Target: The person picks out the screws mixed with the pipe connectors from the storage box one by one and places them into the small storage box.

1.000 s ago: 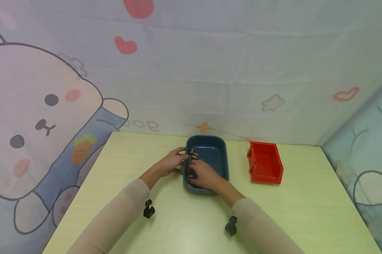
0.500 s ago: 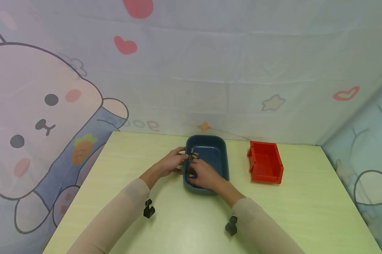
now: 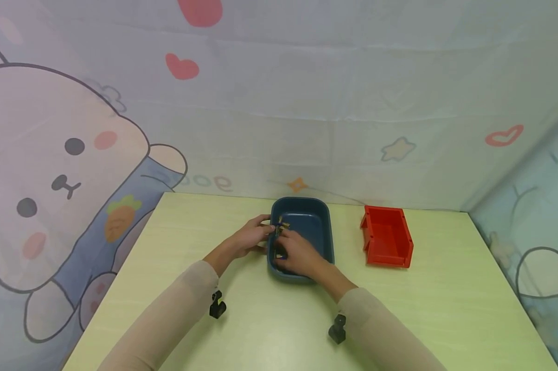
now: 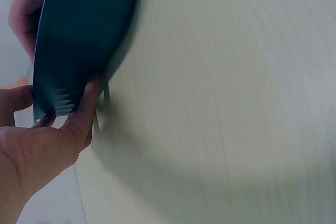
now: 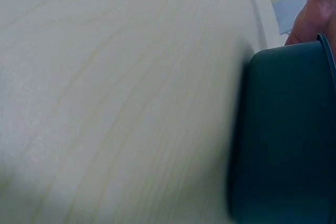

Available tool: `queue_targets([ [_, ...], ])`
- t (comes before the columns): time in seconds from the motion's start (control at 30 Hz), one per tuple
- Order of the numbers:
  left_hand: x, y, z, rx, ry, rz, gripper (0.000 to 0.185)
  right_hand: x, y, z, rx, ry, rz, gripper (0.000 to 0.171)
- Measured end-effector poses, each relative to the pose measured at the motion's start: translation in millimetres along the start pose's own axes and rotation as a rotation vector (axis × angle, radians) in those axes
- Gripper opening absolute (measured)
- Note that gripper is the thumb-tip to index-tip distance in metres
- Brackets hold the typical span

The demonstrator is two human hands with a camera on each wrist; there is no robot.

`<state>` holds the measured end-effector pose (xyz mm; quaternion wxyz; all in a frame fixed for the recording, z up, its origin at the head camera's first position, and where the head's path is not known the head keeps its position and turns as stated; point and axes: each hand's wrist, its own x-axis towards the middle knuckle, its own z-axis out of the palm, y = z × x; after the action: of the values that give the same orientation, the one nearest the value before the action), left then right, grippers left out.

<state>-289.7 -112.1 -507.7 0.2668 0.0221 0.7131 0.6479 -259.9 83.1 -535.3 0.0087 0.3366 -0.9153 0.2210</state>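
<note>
A dark blue-green basin [image 3: 325, 226] stands at the middle of the table. At its left side, my left hand [image 3: 251, 237] grips the wall; in the left wrist view its thumb is up at the rim and the other fingers lie along the outside. My right hand [image 3: 298, 255] reaches into the basin by the left wall, fingers bent downward. Small blue-and-gold pieces [image 3: 283, 225] show between the two hands, close to my left thumb. More blue peeks out at my right fingertips, mostly covered by the hand, so I cannot tell whether they pinch it.
A red open-front bin [image 3: 389, 237] stands to the right of the basin on the pale yellow table [image 3: 455, 288]. Behind the table hangs a printed cloth [image 3: 279, 103] with hearts and a cartoon bear. Black wrist mounts [image 3: 217, 305] sit below each forearm.
The right fingers have shifted very slightly over the blue piece, and less of it shows now. The left hand, basin and red bin stay in place.
</note>
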Motion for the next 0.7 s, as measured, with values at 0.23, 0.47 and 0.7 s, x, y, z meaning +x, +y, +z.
queue_targets([
  [0.23,0.0,-1.0,0.1,0.009,0.001,0.000,0.059,-0.2,0.3,0.6,-0.005,-0.016,-0.013,0.036],
  [0.47,0.0,0.6,0.9,0.007,0.011,-0.003,0.059,0.1,1.1,0.2,0.000,-0.011,-0.040,0.033],
  [0.7,-0.6,0.6,1.5,0.010,0.013,-0.003,0.059,0.0,1.4,0.4,0.001,-0.004,-0.048,0.031],
])
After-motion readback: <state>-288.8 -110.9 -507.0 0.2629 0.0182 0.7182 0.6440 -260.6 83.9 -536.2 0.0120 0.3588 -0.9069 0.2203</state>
